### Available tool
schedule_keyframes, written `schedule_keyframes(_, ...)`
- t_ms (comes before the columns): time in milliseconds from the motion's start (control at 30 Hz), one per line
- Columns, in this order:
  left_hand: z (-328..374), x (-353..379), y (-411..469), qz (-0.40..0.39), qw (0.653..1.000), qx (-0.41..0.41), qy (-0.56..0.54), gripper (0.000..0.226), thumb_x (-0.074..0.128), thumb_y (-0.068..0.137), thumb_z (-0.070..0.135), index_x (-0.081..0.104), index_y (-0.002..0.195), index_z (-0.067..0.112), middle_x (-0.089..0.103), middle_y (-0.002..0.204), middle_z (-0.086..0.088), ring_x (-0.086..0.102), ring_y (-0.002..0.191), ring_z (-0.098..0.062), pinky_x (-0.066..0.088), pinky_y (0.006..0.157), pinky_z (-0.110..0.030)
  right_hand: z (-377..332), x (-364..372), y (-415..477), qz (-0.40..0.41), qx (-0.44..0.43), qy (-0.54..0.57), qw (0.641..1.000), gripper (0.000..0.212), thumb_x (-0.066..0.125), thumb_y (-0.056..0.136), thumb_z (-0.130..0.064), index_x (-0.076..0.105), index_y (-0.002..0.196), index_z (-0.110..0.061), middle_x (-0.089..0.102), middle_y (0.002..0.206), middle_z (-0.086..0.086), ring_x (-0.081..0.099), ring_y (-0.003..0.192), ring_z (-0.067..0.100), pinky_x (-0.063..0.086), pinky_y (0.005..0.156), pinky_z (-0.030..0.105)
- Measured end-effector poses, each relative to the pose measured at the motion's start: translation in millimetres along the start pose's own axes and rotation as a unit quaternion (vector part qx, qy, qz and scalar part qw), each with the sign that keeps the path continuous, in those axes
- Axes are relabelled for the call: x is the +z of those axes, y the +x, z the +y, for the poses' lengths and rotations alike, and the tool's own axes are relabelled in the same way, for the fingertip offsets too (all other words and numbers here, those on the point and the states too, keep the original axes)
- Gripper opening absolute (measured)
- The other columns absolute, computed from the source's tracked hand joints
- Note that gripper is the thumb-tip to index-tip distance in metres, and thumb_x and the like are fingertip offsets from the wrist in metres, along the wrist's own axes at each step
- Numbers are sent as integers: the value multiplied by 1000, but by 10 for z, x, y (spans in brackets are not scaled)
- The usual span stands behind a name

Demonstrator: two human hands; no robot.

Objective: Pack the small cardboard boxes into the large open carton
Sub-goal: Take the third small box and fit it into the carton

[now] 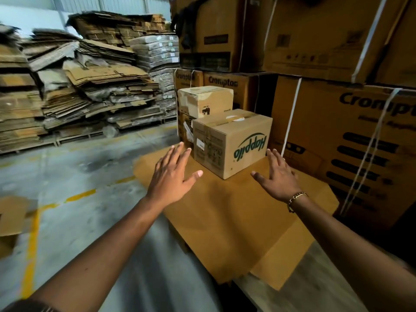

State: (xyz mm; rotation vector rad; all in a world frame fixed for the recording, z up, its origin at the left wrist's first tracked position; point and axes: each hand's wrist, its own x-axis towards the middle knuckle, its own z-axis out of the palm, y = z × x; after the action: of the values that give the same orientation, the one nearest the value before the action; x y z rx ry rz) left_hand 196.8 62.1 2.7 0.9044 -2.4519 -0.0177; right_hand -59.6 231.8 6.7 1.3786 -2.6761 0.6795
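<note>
Two hands: the left hand and right hand are spread wide, fingers apart, either side of the Happilo box, nothing gripped.
Progress: no box seen packed; the large open carton cannot be made out.
Place: on the flat cardboard surface, beside a plain taped box.
Orientation: logo upside down, one corner towards the camera, long axis running back-left.
</note>
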Motion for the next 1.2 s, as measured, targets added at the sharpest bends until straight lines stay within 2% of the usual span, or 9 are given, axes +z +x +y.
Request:
schedule_keyframes(333,-792,514,1604,-47,996,-36,-68,73,39,97,63,24,157,25,14,167,-5,18,151,-30,15,120,-54,-243,437,1580,-15,13,70,997,88,49,95,-60,6,160,-20,3,168,7,15,152,31,28,116,49)
schedule_keyframes(500,-1210,1004,2447,-84,982,-54,-162,69,42,96,64,32,153,27,25,163,-3,27,147,-30,28,116,-54,-257,769,2184,-18,63,121,990,86,52,96,-54,5,160,-20,2,168,3,14,152,26,24,117,42)
schedule_keyframes(633,-1478,1432,3147,-110,961,-56,-247,65,48,97,57,37,151,23,31,160,-7,35,143,-32,33,112,-51,-297,1040,2677,-5,132,178,975,86,55,95,-55,8,160,-23,8,167,3,18,151,26,25,117,46)
schedule_keyframes(767,-1801,1867,3854,-180,932,-71,-306,81,50,88,72,37,151,23,35,157,-10,40,139,-34,37,111,-52,-383,1282,3107,12,213,268,940,97,58,82,-69,14,158,-28,17,166,-1,24,150,26,29,117,53)
schedule_keyframes(833,-1937,2110,4187,-216,913,-95,-333,93,50,79,82,34,152,27,34,157,-9,41,138,-35,41,108,-56,-406,1389,3287,18,253,299,920,94,61,86,-63,13,159,-28,20,165,-1,29,147,28,33,115,54)
schedule_keyframes(967,-2038,2431,4682,-202,917,-114,-326,74,51,94,61,28,155,25,19,162,-10,35,140,-38,40,107,-55,-472,1561,3539,22,336,355,872,81,60,93,-53,16,157,-31,36,155,0,47,127,28,48,94,46)
schedule_keyframes(1033,-2086,2543,4848,-222,895,-130,-365,74,53,91,64,37,152,25,28,159,-10,38,139,-36,38,109,-54,-518,1631,3626,16,360,371,856,76,58,93,-54,19,156,-33,41,149,1,46,114,23,49,88,44)
schedule_keyframes(1133,-2188,2754,5057,-285,842,-150,-432,105,62,59,87,47,145,28,48,150,-6,47,134,-30,37,110,-54,-553,1729,3732,3,391,392,833,80,56,90,-62,16,155,-38,43,151,3,49,122,26,51,84,45)
schedule_keyframes(1200,-2212,2860,5149,-298,818,-160,-465,107,70,60,81,43,148,27,48,152,-5,45,137,-30,37,110,-54,-579,1766,3770,11,408,420,810,73,54,90,-64,22,151,-39,45,148,2,49,127,29,52,82,47)
